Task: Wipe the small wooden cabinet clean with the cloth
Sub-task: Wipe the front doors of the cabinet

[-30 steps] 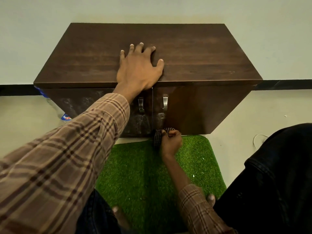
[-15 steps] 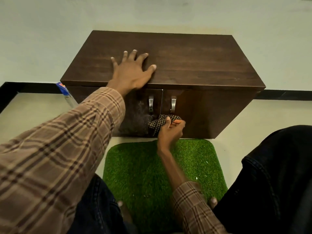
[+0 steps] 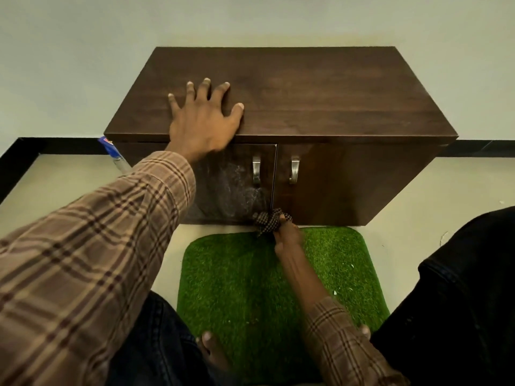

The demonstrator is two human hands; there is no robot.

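One small wooden cabinet on the floor against the wall, two doors, two metal handles. Left hand lies flat and spread on the cabinet top near the front edge, holding nothing, apparently bracing the cabinet. Right hand is closed round one checked cloth, bunched, pressed at the bottom of the doors where they meet. Cloth looks soft and light; it should bunch easily, best kept wadded in the fist. Cabinet looks stiff and heavy enough to stay put under rubbing, with a smooth finish. Left door shows pale smears; right door looks cleaner. One green grass mat in front. One bottle at the cabinet's left side.
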